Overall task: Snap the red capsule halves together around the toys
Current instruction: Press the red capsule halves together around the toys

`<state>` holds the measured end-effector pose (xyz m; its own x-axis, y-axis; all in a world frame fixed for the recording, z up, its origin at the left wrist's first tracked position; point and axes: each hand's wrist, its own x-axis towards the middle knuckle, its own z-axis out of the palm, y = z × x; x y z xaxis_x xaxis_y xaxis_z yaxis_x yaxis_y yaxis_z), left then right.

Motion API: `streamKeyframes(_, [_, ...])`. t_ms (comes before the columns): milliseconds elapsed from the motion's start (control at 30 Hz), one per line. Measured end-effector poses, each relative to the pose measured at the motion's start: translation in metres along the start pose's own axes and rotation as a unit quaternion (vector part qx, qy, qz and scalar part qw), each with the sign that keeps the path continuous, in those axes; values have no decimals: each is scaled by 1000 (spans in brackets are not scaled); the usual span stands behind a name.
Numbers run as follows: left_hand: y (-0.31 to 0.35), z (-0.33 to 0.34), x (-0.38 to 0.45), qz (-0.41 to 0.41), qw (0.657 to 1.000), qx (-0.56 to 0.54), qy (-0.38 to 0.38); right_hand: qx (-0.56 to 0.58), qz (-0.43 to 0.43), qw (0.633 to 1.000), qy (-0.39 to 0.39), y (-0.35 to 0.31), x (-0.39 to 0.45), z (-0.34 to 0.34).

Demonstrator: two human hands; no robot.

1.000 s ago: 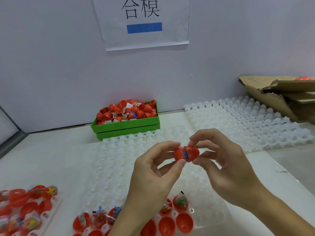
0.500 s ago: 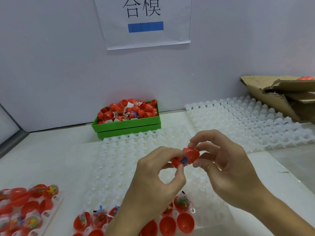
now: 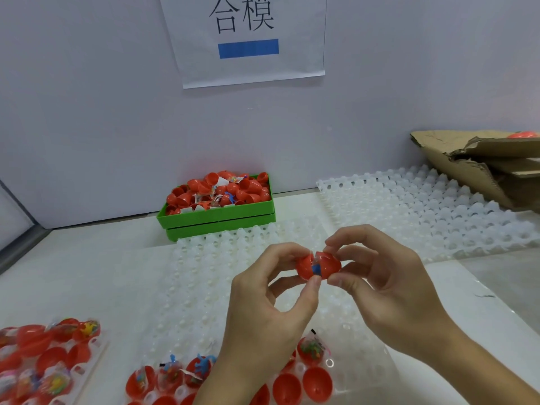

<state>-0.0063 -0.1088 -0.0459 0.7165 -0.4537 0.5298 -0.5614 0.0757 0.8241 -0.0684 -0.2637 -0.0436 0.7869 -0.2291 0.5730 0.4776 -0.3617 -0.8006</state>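
A red capsule [image 3: 318,265] is held in mid-air above the white dimpled tray [image 3: 204,287]. Its two halves meet at a narrow gap where a bit of blue toy and clear wrap sticks out. My left hand [image 3: 263,311] pinches the left half between thumb and fingers. My right hand [image 3: 385,290] pinches the right half. Below my hands, open red capsule halves [image 3: 317,384] sit in the tray's front row, some holding bagged toys [image 3: 314,347].
A green bin [image 3: 216,220] heaped with red halves and toy bags stands at the back wall. A second white tray [image 3: 423,211] lies at the right, a torn cardboard box [image 3: 482,168] behind it. More filled halves [image 3: 49,358] lie at the front left.
The two halves have been turned and pressed closer together between my hands. The hands stay at the same spot above the tray.
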Motion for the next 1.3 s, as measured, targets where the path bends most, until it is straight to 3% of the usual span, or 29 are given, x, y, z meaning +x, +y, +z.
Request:
streamKeyframes(600, [-4,7,-3,7,997,51,53,19,-1,1000,-16,-2,-3,4])
streamKeyframes(867, [0,2,-1,-16,999,-46,15,21,0,1000,18,1,-1,0])
streamKeyframes(1000, [-1,0,0,-32,999,-15,26,15,4,1000,20,-1,0,1])
streamKeyframes(1300, [-1,-5,4,-59,998,-8,38,61,107,992,3,5,-2,6])
